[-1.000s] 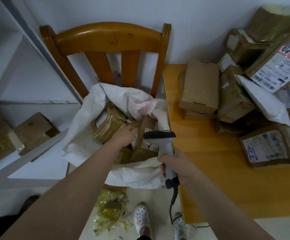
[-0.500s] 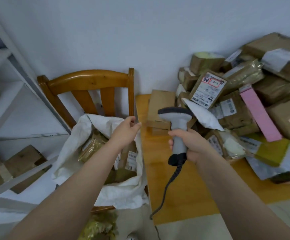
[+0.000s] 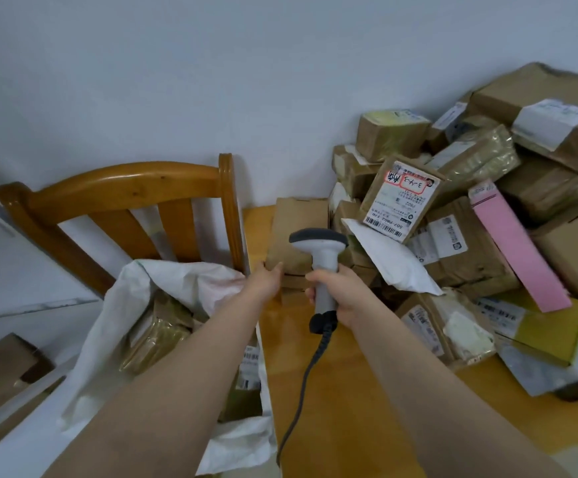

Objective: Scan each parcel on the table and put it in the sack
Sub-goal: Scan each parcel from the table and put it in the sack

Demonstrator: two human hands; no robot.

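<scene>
My right hand (image 3: 341, 291) grips the handle of a grey barcode scanner (image 3: 320, 248), held upright over the wooden table (image 3: 332, 391), its cable hanging down. My left hand (image 3: 267, 279) reaches to a plain brown cardboard parcel (image 3: 298, 229) at the table's left rear; thumb and fingers touch its near lower edge. A white sack (image 3: 177, 284) sits open on the chair at left, with several parcels inside. A heap of cardboard parcels (image 3: 481, 215) covers the right of the table, with a labelled box (image 3: 401, 198) on top.
A wooden chair (image 3: 125, 198) holds the sack against the table's left edge. A pink flat box (image 3: 519, 250), a white poly bag (image 3: 391, 260) and a yellow parcel (image 3: 550, 326) lie in the heap. White shelving with boxes (image 3: 4, 370) stands at far left.
My left hand left the sack and moved right to the brown parcel on the table. The scanner rose and moved over the table. My view lifted toward the heap.
</scene>
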